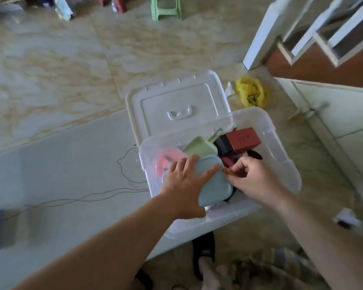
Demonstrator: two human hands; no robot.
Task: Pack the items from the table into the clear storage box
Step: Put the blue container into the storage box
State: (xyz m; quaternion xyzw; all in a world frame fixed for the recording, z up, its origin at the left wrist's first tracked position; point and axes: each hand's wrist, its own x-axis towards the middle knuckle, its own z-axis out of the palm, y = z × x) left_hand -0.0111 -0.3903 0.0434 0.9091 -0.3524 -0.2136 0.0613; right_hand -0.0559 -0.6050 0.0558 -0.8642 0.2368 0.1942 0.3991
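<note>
Hands inside the clear storage box [285, 162] on the floor.
Head view: left hand [184, 181] spread flat on a pale blue container [214, 185]; right hand [254, 181] pinches a small brown item [228, 171]. Lid [176, 109] lies behind, farther off.

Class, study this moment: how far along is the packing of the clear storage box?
Done: the clear storage box already holds a red box, a green container and a pink item. In hand: the left hand presses a blue container into the box while the right hand pinches something small. Left: the lid lies behind, off.
</note>
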